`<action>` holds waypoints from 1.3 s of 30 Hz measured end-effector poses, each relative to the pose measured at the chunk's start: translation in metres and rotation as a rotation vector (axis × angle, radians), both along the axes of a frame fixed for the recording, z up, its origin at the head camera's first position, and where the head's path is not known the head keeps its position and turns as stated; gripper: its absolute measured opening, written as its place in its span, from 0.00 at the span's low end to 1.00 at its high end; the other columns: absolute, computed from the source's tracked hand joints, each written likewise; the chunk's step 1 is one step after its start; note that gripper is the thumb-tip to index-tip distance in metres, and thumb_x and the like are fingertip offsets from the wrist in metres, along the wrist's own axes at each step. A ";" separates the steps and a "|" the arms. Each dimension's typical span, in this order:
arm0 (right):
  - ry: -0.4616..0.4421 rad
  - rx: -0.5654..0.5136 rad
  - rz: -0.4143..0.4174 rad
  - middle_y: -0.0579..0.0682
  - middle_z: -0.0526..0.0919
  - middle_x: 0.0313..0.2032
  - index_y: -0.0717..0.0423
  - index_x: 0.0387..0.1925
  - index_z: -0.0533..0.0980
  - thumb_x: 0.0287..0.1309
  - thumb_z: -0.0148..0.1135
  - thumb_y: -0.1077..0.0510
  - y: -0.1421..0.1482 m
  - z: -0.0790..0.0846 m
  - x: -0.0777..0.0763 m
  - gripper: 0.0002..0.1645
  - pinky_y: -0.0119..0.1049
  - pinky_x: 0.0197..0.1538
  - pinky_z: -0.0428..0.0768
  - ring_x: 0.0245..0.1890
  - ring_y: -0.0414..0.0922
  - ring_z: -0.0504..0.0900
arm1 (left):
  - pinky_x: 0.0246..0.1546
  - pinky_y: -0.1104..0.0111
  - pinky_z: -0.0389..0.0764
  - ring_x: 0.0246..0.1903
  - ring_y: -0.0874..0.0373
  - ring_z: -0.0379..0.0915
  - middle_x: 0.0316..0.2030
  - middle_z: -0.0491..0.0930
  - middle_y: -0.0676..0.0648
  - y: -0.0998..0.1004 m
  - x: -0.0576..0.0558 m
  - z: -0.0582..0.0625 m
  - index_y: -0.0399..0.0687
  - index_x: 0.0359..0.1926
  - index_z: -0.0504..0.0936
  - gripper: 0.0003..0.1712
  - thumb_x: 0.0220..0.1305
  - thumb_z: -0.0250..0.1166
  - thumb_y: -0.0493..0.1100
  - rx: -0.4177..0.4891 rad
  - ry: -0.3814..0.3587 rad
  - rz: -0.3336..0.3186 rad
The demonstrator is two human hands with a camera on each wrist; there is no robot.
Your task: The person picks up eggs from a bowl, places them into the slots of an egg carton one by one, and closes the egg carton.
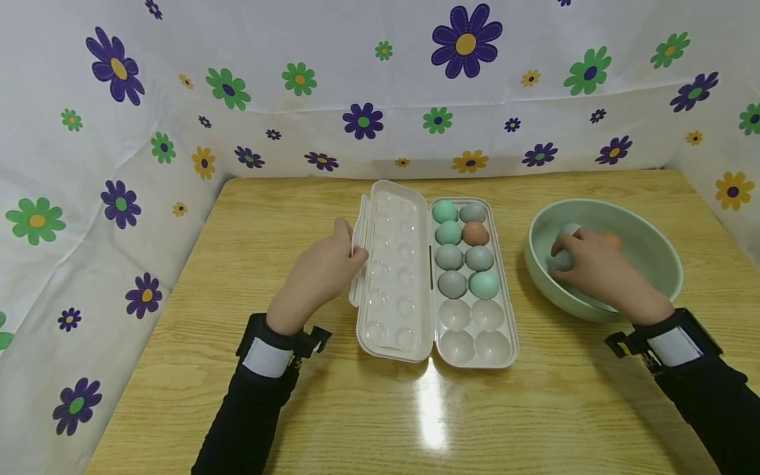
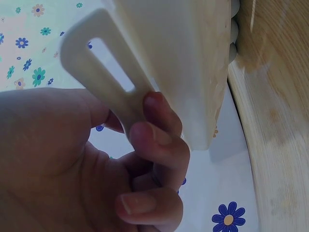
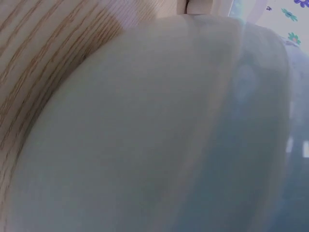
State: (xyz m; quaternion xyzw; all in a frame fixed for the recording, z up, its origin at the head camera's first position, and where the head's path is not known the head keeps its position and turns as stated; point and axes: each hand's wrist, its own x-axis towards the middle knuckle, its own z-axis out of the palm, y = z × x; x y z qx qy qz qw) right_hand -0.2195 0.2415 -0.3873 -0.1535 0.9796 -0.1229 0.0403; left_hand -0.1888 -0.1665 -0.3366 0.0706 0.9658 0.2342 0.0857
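A white plastic egg box (image 1: 431,359) lies opened out on the table, its lid (image 1: 394,277) to the left. Several grey, green and brown eggs fill the farther cups; the nearer cups (image 1: 473,330) hold none. My left hand (image 1: 323,270) grips the slotted handle (image 2: 104,67) on the lid's outer edge, fingers curled round it. Inside the pale green bowl (image 1: 650,264), my right hand (image 1: 600,267) has its fingers on a grey egg (image 1: 563,261). Another pale egg (image 1: 571,229) and a brown egg (image 1: 611,240) show beside that hand. The right wrist view has mostly the bowl's outer wall (image 3: 120,135).
The wooden table (image 1: 285,396) ends at the back against a white flowered cloth (image 1: 332,66), which also hangs along both sides. The bowl's raised rim stands to the right of the egg box, with a strip of tabletop between them.
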 end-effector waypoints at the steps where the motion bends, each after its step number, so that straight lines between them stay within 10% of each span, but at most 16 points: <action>1: 0.009 -0.005 0.003 0.70 0.78 0.45 0.63 0.47 0.77 0.57 0.68 0.56 0.000 0.000 0.001 0.20 0.57 0.46 0.77 0.42 0.63 0.81 | 0.17 0.71 0.62 0.17 0.56 0.67 0.23 0.70 0.46 0.000 0.000 0.000 0.33 0.58 0.64 0.21 0.76 0.48 0.46 0.000 0.000 0.000; 24: 0.072 -0.092 -0.035 0.67 0.72 0.56 0.64 0.53 0.77 0.59 0.69 0.57 -0.036 0.048 0.026 0.23 0.62 0.55 0.77 0.56 0.64 0.74 | 0.17 0.71 0.63 0.18 0.57 0.67 0.23 0.70 0.46 0.000 0.000 0.000 0.33 0.57 0.64 0.21 0.76 0.49 0.47 0.001 -0.004 0.001; 39: 0.038 -0.058 -0.016 0.61 0.73 0.57 0.53 0.55 0.77 0.62 0.67 0.53 -0.059 0.055 0.037 0.21 0.58 0.34 0.77 0.50 0.62 0.75 | 0.16 0.71 0.62 0.17 0.57 0.67 0.23 0.70 0.47 0.000 0.000 0.001 0.33 0.58 0.64 0.22 0.76 0.48 0.47 -0.004 -0.007 0.008</action>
